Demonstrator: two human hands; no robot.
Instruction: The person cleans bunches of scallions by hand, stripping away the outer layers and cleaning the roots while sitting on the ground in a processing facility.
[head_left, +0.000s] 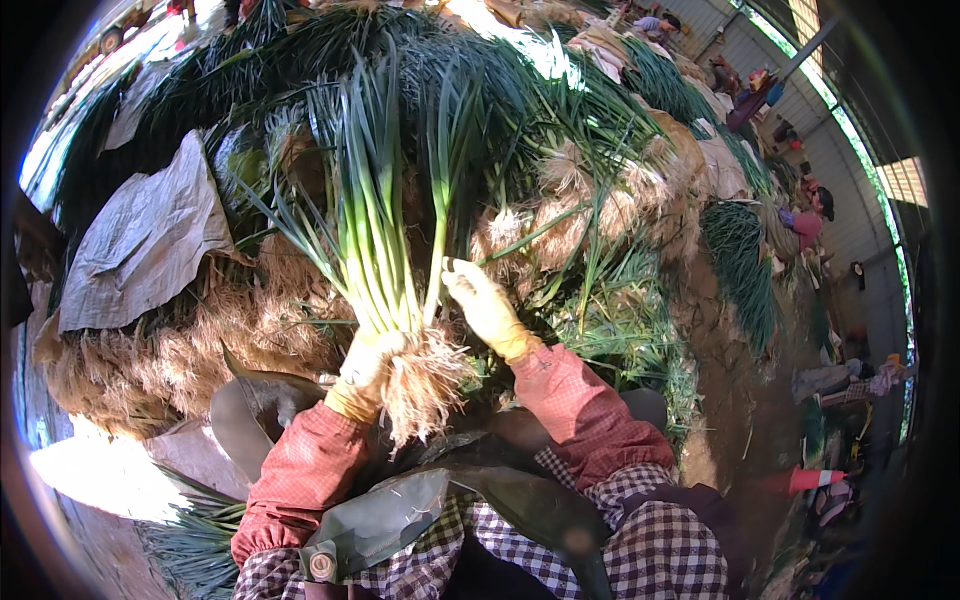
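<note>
My gloved left hand is closed round the lower ends of a bunch of green onions, just above their roots. The pale roots hang down beside this hand, and the long green leaves point away from me. One thicker stalk stands a little apart on the bunch's right side. My gloved right hand is beside that stalk, fingers stretched out and their tips at its edge. No finger shows wrapped round the stalk.
Piled green onions lie beyond, roots toward me. A pale sheet covers some at left. Loose leaves lie right of my hands, beside a brown dirt strip. Other people sit at far right, near a red-and-white cone.
</note>
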